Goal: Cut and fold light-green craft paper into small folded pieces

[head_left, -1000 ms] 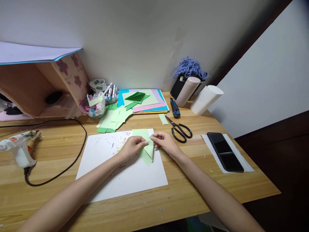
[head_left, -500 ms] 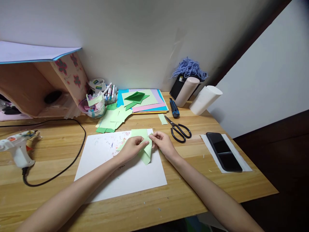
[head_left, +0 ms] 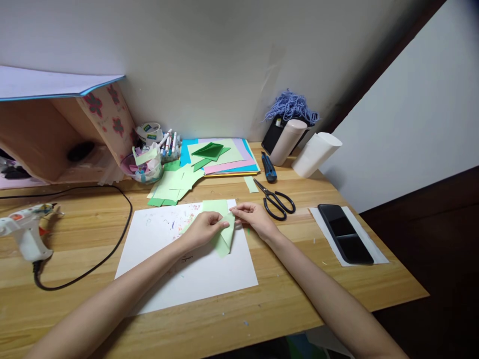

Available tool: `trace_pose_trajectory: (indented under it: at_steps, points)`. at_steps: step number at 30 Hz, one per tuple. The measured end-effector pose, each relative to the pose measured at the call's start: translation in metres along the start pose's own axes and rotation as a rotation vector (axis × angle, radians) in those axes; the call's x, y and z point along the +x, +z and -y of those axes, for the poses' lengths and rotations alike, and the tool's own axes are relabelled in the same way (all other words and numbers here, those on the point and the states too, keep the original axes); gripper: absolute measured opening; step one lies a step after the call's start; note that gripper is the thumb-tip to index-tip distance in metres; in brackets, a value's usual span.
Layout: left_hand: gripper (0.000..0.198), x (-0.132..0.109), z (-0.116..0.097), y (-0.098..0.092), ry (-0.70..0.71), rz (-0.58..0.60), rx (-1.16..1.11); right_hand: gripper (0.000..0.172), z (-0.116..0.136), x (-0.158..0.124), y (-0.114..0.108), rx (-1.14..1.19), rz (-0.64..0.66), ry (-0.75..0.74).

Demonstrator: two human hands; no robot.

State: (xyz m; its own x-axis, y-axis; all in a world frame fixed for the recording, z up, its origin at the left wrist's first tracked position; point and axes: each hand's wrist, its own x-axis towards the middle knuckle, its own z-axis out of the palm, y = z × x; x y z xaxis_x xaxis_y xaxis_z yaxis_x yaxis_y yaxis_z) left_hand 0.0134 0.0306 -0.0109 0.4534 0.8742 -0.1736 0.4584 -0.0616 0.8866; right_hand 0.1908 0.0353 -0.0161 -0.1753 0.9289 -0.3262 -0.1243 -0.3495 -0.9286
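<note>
A light green folded paper (head_left: 225,238) lies on a large white sheet (head_left: 194,271) in the middle of the wooden desk (head_left: 75,239). My left hand (head_left: 204,228) presses down on the paper's left part, fingers curled with the thumb on the fold. My right hand (head_left: 253,218) pinches the paper's upper right edge between thumb and fingers. A second light green piece (head_left: 215,205) lies flat just behind the hands.
Black scissors (head_left: 276,202) and a blue utility knife (head_left: 269,167) lie to the right. A dark phone (head_left: 345,233) rests on a white slip. Coloured paper stack (head_left: 220,157), green scraps (head_left: 172,184), marker cup (head_left: 147,162) at the back. A glue gun (head_left: 26,234) with black cord lies left.
My right hand has shifted slightly left, folding the green paper's right edge inward, so the paper looks narrower. The left hand has stayed in place.
</note>
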Motion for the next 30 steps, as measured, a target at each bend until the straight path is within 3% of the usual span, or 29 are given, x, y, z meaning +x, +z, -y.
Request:
trace_pose_trajectory:
  at_steps: [15,21,27,30]
  points:
    - [0.035,-0.0009,-0.0022,-0.0040,-0.022,0.026,-0.064,0.034,-0.0015,-0.0006,0.0056,-0.063,-0.100,-0.120]
    - [0.038,-0.0009,-0.0042,-0.0053,-0.043,0.018,-0.078,0.037,-0.0008,-0.0026,0.0035,-0.102,0.062,-0.033]
    - [0.037,0.0006,-0.0013,-0.0060,-0.025,0.036,-0.065,0.036,0.0000,-0.0037,0.0042,-0.139,0.027,-0.046]
    - [0.037,0.0017,0.0005,-0.0071,-0.009,0.015,-0.076,0.033,0.0005,-0.0060,0.0033,-0.180,0.116,-0.069]
